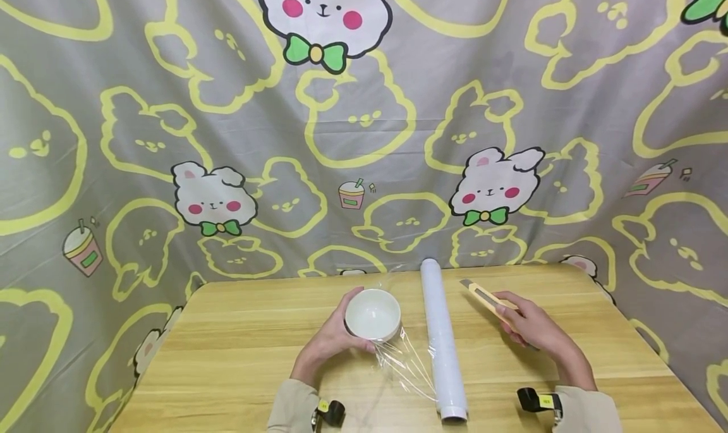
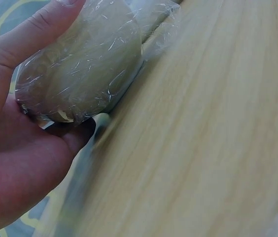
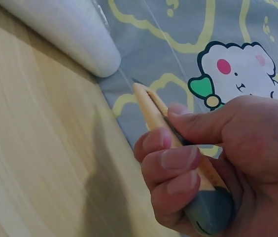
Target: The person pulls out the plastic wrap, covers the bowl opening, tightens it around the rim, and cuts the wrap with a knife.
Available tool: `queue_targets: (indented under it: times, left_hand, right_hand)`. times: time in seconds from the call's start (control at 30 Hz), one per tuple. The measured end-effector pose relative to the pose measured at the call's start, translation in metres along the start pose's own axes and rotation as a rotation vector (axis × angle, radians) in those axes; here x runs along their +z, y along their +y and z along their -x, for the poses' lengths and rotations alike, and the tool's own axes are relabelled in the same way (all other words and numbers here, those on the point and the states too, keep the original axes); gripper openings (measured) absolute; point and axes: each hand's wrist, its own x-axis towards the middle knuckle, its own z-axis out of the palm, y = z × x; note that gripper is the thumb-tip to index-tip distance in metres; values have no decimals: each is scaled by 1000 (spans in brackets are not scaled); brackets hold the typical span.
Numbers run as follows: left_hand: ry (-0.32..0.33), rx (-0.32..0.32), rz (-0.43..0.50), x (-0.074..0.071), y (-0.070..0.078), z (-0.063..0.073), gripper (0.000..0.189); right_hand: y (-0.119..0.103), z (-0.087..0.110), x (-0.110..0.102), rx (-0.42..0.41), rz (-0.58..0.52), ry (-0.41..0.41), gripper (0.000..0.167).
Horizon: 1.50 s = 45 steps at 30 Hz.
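Left of the middle in the head view, my left hand [image 1: 335, 333] grips a small white bowl [image 1: 373, 316] from its left side, thumb at the near rim. Clear cling film [image 1: 406, 365] stretches from the bowl to the cling film roll [image 1: 443, 341], which lies lengthwise to its right. In the left wrist view, crinkled film covers the bowl [image 2: 80, 69] beside my thumb. My right hand [image 1: 534, 327] holds a yellow utility knife [image 1: 485, 299], its tip pointing away and to the left. The right wrist view shows my fingers curled around the knife handle [image 3: 154, 106], thumb on its slider side.
The wooden table [image 1: 239, 338] ends at the back against a grey curtain [image 1: 352, 142] printed with cartoon animals. The roll's far end reaches close to that back edge, between the bowl and the knife.
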Motion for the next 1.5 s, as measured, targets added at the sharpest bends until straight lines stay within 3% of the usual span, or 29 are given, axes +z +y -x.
queue_targets:
  times: [0.33,0.6,0.83,1.0,1.07,1.2,1.33,1.4,1.5]
  left_hand:
    - [-9,12,0,-1,-1,0,128]
    - [-23,0,-10,-1,-1,0,133]
    - [-44,18,-10,-1,0,-1,133]
    - [-51,20,-22,-3,3,1,136]
    - [-25,16,-52,-4,6,3,133]
    - [86,6,-131,0,20,4,113]
    - [155,54,-273,9,48,-10,80]
    - [132,70,-371,14,64,-25,66]
    - [38,44,-498,24,83,-51,53]
  right_hand:
    - [-1,1,-3,18,26,86,49]
    - [-25,1,2,-90,-163,50,52]
    - [-59,-17,33,-49,-333,40,44]
    - [-76,-40,66,-32,-329,84,43]
    - [-81,-51,79,-11,-328,106,48]
    - [-85,-68,97,34,-332,114,58]
    - [-86,-76,101,54,-298,113,62]
    - [-87,-76,100,67,-269,124,62]
    - [-86,-76,96,91,-251,129,61]
